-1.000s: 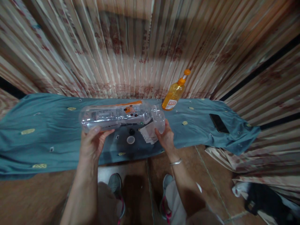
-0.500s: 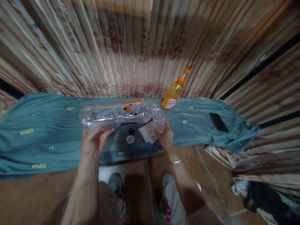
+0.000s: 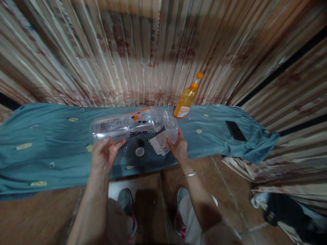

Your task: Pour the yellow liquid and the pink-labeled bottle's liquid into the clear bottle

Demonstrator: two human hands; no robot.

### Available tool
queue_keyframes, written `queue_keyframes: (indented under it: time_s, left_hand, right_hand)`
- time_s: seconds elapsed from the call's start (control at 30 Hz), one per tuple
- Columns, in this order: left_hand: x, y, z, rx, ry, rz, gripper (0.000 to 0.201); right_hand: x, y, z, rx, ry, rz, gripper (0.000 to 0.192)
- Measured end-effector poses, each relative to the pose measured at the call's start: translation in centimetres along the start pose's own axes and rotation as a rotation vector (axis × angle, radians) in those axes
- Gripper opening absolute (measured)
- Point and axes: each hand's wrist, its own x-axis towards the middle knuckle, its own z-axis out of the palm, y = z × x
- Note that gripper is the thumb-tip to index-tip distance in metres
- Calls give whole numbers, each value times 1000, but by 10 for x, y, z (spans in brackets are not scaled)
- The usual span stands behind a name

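My left hand (image 3: 104, 154) grips the base end of a large clear plastic bottle (image 3: 125, 124) with an orange-edged label, held almost level with its neck pointing right and slightly raised. My right hand (image 3: 178, 148) holds a small clear cup (image 3: 172, 129) just under the bottle's mouth. Both are above a teal cloth (image 3: 51, 143) spread over a low surface. Under the bottle lie a small white cap (image 3: 139, 151), a small dark cap (image 3: 140, 143) and a folded white tissue (image 3: 159, 143).
An orange bottle with an orange pump top (image 3: 186, 98) stands at the back of the cloth against a striped curtain (image 3: 153, 51). A black phone (image 3: 235, 130) lies to the right. Dark bundled fabric (image 3: 283, 211) sits on the brown floor, right. My shoes (image 3: 125, 200) show below.
The bottle's neck end has risen slightly, and both hands with bottle and cup sit a little further left in the view. Otherwise nothing has moved.
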Motion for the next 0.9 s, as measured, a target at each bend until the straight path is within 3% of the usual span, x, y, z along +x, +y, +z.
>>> queue_keyframes:
  time_s: [0.9]
  left_hand:
    - [-1,5,2,9,9,20,38]
  right_hand:
    - [-1,6,4,-32,20,-59,68]
